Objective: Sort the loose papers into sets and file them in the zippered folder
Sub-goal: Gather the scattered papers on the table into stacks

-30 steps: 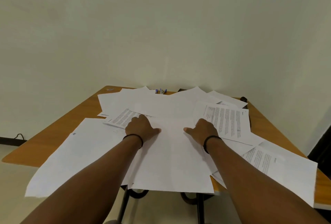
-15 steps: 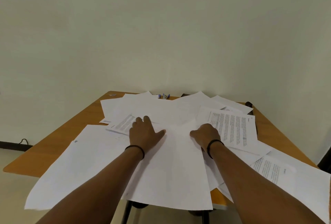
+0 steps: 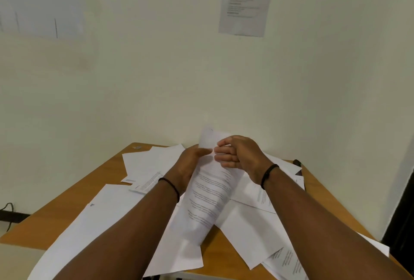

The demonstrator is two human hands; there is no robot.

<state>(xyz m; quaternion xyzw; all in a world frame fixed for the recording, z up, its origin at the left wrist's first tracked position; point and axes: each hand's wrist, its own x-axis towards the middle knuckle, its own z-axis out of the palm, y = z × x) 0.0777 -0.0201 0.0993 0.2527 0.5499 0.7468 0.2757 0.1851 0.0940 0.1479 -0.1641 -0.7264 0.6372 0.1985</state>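
both hands lift one printed sheet (image 3: 208, 192) off the table (image 3: 74, 203), likely to read and sort it: the right hand (image 3: 240, 153) pinches its far edge with curled fingers, the left hand (image 3: 190, 163) grips its left side. loose papers (image 3: 105, 210) lie scattered around. no zippered folder is clearly visible.
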